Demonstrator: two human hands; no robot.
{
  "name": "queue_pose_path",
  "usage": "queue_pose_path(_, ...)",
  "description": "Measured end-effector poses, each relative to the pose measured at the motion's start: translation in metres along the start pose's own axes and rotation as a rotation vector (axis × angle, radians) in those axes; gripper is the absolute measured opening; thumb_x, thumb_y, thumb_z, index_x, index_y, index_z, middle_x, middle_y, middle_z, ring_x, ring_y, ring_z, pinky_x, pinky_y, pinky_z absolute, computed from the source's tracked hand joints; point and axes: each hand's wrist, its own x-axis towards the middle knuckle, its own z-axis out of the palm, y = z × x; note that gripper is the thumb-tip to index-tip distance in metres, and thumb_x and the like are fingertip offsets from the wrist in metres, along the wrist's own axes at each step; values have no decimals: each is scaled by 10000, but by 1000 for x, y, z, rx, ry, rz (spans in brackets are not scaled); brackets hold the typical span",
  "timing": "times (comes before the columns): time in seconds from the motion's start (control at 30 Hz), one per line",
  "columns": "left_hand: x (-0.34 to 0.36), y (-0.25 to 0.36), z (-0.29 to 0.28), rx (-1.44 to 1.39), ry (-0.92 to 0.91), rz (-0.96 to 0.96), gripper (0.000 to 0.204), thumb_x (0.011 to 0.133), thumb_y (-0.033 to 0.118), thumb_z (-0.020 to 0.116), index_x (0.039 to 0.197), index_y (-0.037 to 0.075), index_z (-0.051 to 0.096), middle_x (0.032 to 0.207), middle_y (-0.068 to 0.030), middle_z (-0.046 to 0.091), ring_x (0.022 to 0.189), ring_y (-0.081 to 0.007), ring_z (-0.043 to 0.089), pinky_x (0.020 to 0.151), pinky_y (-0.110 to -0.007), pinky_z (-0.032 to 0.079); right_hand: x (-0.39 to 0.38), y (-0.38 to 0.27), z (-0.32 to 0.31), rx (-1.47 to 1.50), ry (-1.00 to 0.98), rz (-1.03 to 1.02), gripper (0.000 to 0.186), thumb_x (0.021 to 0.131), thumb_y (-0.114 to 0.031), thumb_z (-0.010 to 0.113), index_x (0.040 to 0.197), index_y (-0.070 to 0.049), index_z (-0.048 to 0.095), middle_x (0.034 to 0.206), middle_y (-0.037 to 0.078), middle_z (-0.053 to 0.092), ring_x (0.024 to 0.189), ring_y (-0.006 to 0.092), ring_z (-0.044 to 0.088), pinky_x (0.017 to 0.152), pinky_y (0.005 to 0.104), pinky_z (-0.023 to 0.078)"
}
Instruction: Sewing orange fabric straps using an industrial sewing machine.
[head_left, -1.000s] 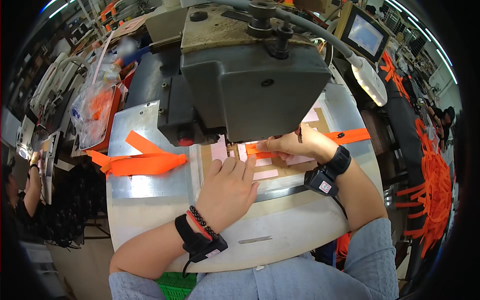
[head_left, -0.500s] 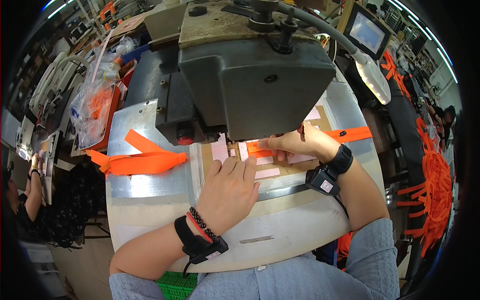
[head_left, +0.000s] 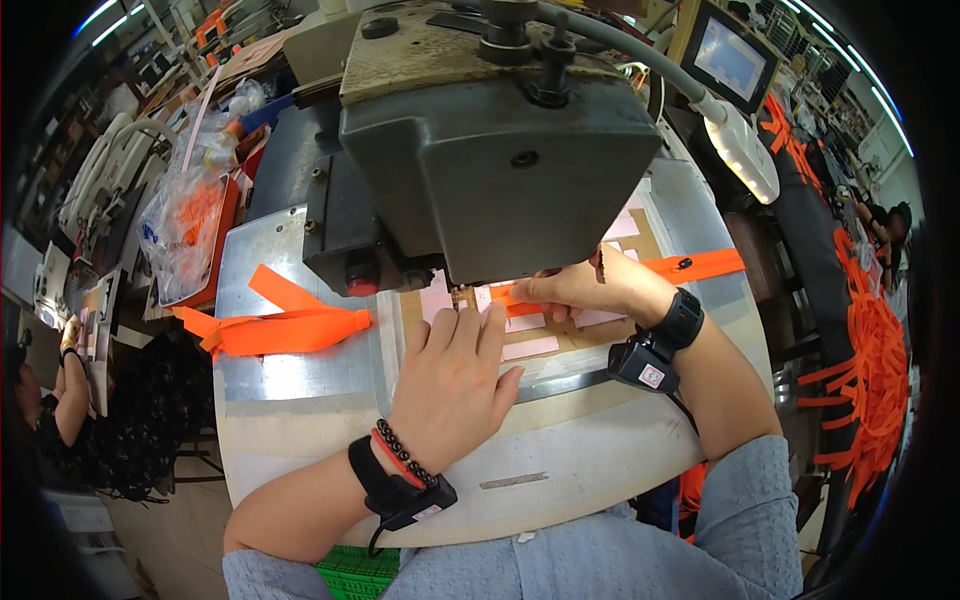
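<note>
Below the grey head of a sewing machine (head_left: 500,190), my right hand (head_left: 585,288) pinches an orange zipper strip (head_left: 710,263) between thumb and fingers. The strip passes beneath this hand, and its black slider (head_left: 684,264) shows to the right of the wrist. My left hand (head_left: 455,375) lies palm down at the near edge of the brown template board (head_left: 575,338), its fingers stretched forward and the thumb apart. Pale pink pieces (head_left: 528,348) are fixed on the board. The machine head hides the needle area.
Several orange strips (head_left: 290,330) lie bundled on the metal plate at left. A red bin (head_left: 222,235) with plastic bags stands beyond them. A lit lamp (head_left: 742,155) and a screen (head_left: 730,58) are at right, near hanging orange strips (head_left: 870,370). Another person (head_left: 65,400) works far left.
My left thumb has spread a little from the fingers, which have shifted slightly. My right hand keeps its pinch on the zipper strip, almost unmoved. The whole view has tilted slightly.
</note>
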Motion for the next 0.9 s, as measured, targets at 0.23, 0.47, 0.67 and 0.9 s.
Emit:
queue_pose_path(0.23, 1, -4, 2, -20, 3, -3, 567, 826, 323, 677, 1254, -25, 548, 976, -133, 543, 906, -292, 511, 804, -418, 408, 1, 0, 2, -19, 2, -7, 136, 831, -118, 725, 797, -4, 659, 684, 28, 646, 543, 92, 621, 507, 232, 494)
queue_pose_path(0.47, 0, -4, 2, -27, 17, -7, 555, 824, 323, 672, 1235, -31, 554, 979, -139, 554, 920, -290, 516, 816, -416, 411, -3, 26, -29, 99, -203, -207, 226, 882, -64, 712, 1082, 26, 657, 843, 59, 707, 680, 83, 661, 604, 217, 493)
queue_pose_path(0.67, 0, -4, 5, -33, 14, -15, 551, 831, 323, 655, 1234, -35, 545, 976, -132, 561, 919, -282, 520, 809, -403, 408, -3, 17, -19, 115, -180, -133, 172, 938, -57, 653, 1086, 29, 672, 903, 59, 716, 742, 90, 679, 663, 220, 517)
queue_pose_path(0.9, 0, -4, 7, -63, 18, -31, 546, 839, 324, 651, 1231, -39, 543, 926, -113, 576, 883, -266, 534, 793, -401, 405, 7, 20, -12, 103, -162, -43, 231, 898, -175, 734, 1051, -8, 695, 891, 68, 720, 740, 111, 689, 625, 238, 535)
